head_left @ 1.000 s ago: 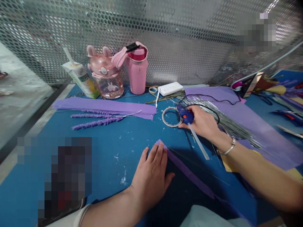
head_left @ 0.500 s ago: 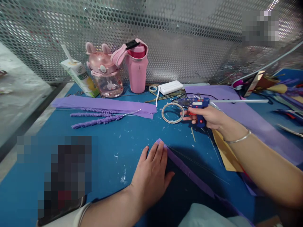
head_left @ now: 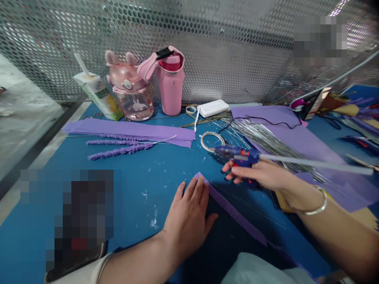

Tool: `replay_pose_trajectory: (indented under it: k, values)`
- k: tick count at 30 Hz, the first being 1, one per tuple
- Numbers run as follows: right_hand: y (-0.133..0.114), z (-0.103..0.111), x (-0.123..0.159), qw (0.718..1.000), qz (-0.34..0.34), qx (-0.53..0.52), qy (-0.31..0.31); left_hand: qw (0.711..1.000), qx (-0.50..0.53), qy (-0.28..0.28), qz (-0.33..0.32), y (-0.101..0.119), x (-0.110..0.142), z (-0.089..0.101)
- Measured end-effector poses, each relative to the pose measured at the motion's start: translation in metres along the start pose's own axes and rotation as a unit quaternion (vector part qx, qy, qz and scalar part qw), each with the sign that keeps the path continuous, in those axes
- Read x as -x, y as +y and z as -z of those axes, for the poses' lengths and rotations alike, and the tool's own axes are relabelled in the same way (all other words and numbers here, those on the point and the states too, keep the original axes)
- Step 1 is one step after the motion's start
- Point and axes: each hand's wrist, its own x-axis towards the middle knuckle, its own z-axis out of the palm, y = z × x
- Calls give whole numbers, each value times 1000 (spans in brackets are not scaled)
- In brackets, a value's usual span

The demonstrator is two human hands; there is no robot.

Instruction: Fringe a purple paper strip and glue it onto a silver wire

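Observation:
My left hand [head_left: 189, 215] lies flat with its fingers outstretched on the blue tabletop. Its fingertips press down the end of a narrow purple strip [head_left: 233, 213], which runs off towards the lower right. In my right hand [head_left: 251, 173] is a blue hot glue gun [head_left: 237, 154], with fingers around its handle. A long translucent glue stick [head_left: 314, 163] sticks out of the gun's back end. The nozzle points left, close to the lower right edge of a pale ring like a tape roll [head_left: 204, 146].
Stacked purple strips [head_left: 133, 130] and fuzzy purple stems [head_left: 121, 151] lie at the left. Behind stand a drink carton [head_left: 97, 94], a clear cup [head_left: 133, 98] and a pink bottle [head_left: 171, 90]. A white power bank [head_left: 213, 108] and thin wires [head_left: 272, 138] lie rightward.
My right hand has brought the glue gun down and nearer to me, uncovering the bundle of wires behind it. My left hand has stayed on the strip.

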Motion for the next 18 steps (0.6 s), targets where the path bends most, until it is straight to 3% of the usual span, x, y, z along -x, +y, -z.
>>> replay_pose_trajectory:
  k: [6,13,18]
  values:
    - [22,-43,9,998,-9,-37,-45,1000,11,1,2,0,-1,3]
    - [41,-51,5,987,-19,-158,5,1000,11,0,0,0,0,2]
    - [41,-54,6,987,-16,-157,8,1000,5,0,-3,3,0,1]
